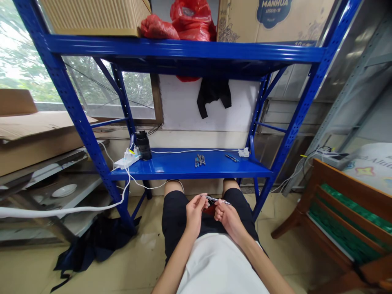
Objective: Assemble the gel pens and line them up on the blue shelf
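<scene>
Above my lap, my left hand (197, 205) pinches one end of a thin, pen-like object (212, 199). Its other end is between the closed fingers of my right hand (225, 210). On the blue shelf (171, 165) in front of me lies a small group of several pens (200, 160), side by side. Farther right on the same shelf are more pens (232, 158), next to a crumpled white piece (243, 152).
A black bottle (143, 145) and a white power strip (127, 159) with cables stand at the shelf's left end. Boxes and red bags (192, 20) fill the upper shelf. A wooden chair (343, 208) is at the right, dark cloth (98, 241) on the floor at the left.
</scene>
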Demonstrator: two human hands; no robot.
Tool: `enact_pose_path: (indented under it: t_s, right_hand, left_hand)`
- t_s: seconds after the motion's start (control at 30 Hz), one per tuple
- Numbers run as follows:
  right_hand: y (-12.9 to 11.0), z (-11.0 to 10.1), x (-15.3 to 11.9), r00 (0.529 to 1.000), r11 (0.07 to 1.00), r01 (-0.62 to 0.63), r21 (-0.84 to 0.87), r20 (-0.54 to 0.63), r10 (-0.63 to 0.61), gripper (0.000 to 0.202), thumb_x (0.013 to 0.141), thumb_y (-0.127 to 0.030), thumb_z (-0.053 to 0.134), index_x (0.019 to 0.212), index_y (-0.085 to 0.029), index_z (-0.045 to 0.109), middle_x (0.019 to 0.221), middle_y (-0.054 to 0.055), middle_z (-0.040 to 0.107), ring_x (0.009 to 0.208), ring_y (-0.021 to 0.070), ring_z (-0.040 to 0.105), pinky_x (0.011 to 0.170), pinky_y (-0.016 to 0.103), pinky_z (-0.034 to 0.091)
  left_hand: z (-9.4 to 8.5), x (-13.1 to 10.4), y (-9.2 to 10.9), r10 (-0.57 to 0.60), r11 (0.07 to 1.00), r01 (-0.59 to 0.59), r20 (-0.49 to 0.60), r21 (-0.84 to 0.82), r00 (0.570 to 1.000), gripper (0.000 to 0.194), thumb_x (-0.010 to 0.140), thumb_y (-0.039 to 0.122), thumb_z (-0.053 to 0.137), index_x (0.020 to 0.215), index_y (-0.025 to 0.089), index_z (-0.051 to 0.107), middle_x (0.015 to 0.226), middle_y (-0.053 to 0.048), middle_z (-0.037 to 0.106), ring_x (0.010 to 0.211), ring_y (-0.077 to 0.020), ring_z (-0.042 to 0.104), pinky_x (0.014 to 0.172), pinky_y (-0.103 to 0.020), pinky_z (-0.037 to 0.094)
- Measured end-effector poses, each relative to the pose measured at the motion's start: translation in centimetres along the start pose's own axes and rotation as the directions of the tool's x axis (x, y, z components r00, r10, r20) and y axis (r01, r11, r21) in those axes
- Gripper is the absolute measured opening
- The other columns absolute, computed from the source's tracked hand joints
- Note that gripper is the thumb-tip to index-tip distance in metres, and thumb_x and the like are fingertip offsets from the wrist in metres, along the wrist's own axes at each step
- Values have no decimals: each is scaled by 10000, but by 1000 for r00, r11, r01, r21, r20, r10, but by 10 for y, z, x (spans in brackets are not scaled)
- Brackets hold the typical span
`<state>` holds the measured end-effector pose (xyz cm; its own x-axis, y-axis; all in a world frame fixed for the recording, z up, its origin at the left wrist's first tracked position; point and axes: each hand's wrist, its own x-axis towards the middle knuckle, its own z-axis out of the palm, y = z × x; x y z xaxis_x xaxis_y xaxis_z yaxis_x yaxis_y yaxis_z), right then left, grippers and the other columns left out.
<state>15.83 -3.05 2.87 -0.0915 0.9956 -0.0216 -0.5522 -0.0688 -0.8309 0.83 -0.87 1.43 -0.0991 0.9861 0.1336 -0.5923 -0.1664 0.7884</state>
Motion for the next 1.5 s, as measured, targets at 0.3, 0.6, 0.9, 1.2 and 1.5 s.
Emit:
enact_pose_path:
  t_s: [0.3,0.6,0.9,1.2,1.5]
  right_hand:
    - [-4,-8,-6,984,976,177,-123,35,-174,408,889,-542,905,1039,-219,705,723,-24,640,556,121,550,567,269,455]
    - [4,-7,18,945,896,307,-319,215,-247,345,989,-581,766,1059,-257,671,922,20,726,649,165,644,628,312,519]
    - [-84,-2,197,873,170,355,-919,261,-412,382,1034,-324,523,1367,-207,669,1300,124,786,1000,257,748,1008,435,583]
    - [-53,-1,283,960,-188,152,-970,190,-204,458,1103,-422,583,1503,-210,647,1592,173,625,1479,338,578,1246,572,418]
    - [-68,-41,313,954,-352,63,-934,160,-254,671,1162,-478,176,1746,-196,348,1777,143,413,1669,294,328,1333,494,288]
  left_hand:
    - [4,0,6,-30,995,24,-55,-97,998,449,759,501,987,1006,152,852,828,-32,710,737,-108,637,724,-215,543]
    - [-2,-6,-2,-9,988,-10,118,155,993,537,962,587,783,1283,158,810,1246,-188,801,866,-210,744,740,-308,606]
    - [-6,-4,-3,2,987,-15,84,162,996,483,953,605,780,1083,147,860,1092,-171,806,960,-233,718,730,-277,558]
    - [-3,-13,4,-60,979,34,126,199,990,487,904,618,829,988,139,862,988,-141,797,885,-213,688,701,-263,524]
    - [-2,-24,16,-84,972,49,147,228,986,470,912,611,821,903,142,848,903,-119,784,813,-188,661,698,-262,500]
